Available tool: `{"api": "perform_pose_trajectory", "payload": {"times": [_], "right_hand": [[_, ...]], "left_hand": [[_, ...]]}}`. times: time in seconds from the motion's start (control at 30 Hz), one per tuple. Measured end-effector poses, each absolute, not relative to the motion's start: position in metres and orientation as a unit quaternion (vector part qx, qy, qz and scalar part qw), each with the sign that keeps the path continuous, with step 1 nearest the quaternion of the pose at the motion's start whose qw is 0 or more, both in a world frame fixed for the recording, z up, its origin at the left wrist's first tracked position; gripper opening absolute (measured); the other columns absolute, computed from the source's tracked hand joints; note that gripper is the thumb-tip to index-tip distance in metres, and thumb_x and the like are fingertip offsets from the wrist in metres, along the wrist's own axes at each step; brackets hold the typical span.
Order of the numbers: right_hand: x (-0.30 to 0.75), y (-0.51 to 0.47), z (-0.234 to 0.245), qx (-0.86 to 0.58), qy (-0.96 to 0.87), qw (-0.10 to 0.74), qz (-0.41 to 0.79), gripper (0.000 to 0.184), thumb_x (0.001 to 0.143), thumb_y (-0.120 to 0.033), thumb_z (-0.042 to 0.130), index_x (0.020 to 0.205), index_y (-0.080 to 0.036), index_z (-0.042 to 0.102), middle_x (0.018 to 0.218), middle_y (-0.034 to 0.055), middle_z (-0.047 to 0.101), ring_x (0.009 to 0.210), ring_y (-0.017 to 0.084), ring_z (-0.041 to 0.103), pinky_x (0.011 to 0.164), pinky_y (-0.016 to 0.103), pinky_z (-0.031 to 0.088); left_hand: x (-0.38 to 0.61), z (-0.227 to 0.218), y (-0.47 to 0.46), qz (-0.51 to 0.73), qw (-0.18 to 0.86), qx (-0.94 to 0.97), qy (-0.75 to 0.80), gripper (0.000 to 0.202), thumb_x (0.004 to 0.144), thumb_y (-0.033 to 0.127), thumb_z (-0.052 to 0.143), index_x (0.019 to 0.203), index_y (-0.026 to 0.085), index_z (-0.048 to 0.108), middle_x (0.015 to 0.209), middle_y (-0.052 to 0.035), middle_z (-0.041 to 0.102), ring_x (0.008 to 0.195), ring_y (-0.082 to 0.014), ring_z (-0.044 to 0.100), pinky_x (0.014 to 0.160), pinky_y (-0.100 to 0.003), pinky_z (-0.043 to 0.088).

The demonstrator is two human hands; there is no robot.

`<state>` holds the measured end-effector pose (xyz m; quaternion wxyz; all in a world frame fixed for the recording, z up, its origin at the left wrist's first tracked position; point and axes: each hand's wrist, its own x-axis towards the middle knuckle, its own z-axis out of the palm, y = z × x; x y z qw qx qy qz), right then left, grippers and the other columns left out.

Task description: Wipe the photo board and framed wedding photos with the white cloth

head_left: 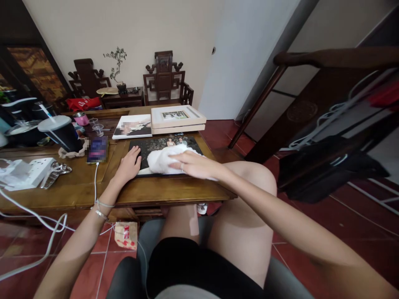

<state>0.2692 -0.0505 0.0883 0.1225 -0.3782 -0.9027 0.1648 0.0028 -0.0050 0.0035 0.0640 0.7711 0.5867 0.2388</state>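
Note:
A dark photo panel (141,149) with two small figures on it lies flat near the front edge of the wooden table (174,189). My right hand (193,164) presses a bunched white cloth (160,161) onto the panel, its fingers curled over the cloth. The cloth hides much of the panel's lower and middle part. At the panel's left edge rests my left hand (130,162), fingers stretched out and lying flat, holding nothing.
Behind the panel lie a white photo board (132,126) and stacked pale frames (177,118). To the left are a phone (97,149) on a cable, a dark cup (67,135) with a straw and a white power strip (34,172). A wooden post (258,108) stands right.

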Motion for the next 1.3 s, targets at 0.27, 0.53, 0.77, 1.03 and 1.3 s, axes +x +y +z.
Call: {"api": "perform_pose_trajectory", "payload": {"times": [0.27, 0.53, 0.77, 1.03, 1.3], "right_hand": [[0.228, 0.032, 0.073, -0.429, -0.892, 0.113, 0.080, 0.043, 0.099, -0.026, 0.032, 0.133, -0.013, 0.054, 0.135, 0.0171, 0.060, 0.123, 0.035, 0.052, 0.106, 0.058, 0.029], [0.222, -0.035, 0.047, -0.360, -0.923, 0.124, 0.048, 0.034, 0.098, -0.025, 0.035, 0.112, -0.019, 0.065, 0.134, 0.0130, 0.059, 0.136, 0.035, 0.038, 0.108, 0.066, 0.020], [0.258, -0.078, 0.083, -0.353, -0.903, 0.130, 0.209, 0.032, 0.097, -0.033, 0.039, 0.099, -0.019, 0.067, 0.104, 0.0083, 0.071, 0.099, 0.027, 0.061, 0.092, 0.039, 0.042], [0.229, 0.002, 0.091, -0.491, -0.850, 0.137, 0.134, 0.038, 0.098, -0.027, 0.031, 0.114, -0.016, 0.064, 0.117, 0.0136, 0.069, 0.110, 0.033, 0.059, 0.098, 0.049, 0.039], [0.175, -0.020, 0.054, -0.335, -0.927, 0.137, 0.098, 0.033, 0.096, -0.030, 0.044, 0.122, -0.022, 0.062, 0.131, 0.0116, 0.062, 0.135, 0.033, 0.041, 0.111, 0.062, 0.017]], "left_hand": [[0.002, 0.005, -0.005, 0.236, 0.062, 0.773, 0.585, 0.048, 0.095, 0.028, 0.035, 0.138, 0.013, 0.050, 0.152, -0.0146, 0.043, 0.145, -0.0235, 0.033, 0.115, -0.049, 0.033], [0.003, 0.005, -0.004, 0.233, 0.062, 0.775, 0.584, 0.049, 0.095, 0.027, 0.035, 0.139, 0.009, 0.049, 0.152, -0.0158, 0.042, 0.145, -0.0241, 0.033, 0.117, -0.047, 0.031], [0.004, 0.004, -0.005, 0.240, 0.069, 0.772, 0.585, 0.049, 0.095, 0.027, 0.036, 0.138, 0.009, 0.050, 0.153, -0.0162, 0.041, 0.145, -0.0255, 0.032, 0.116, -0.051, 0.031], [0.003, 0.009, -0.007, 0.307, 0.067, 0.763, 0.565, 0.044, 0.091, 0.027, 0.043, 0.130, 0.013, 0.057, 0.148, -0.0157, 0.048, 0.139, -0.0268, 0.043, 0.115, -0.050, 0.032], [-0.001, 0.017, -0.004, 0.532, 0.112, 0.656, 0.523, 0.051, 0.099, 0.042, 0.029, 0.124, 0.012, 0.061, 0.133, -0.0137, 0.062, 0.127, -0.0233, 0.055, 0.112, -0.041, 0.038]]}}
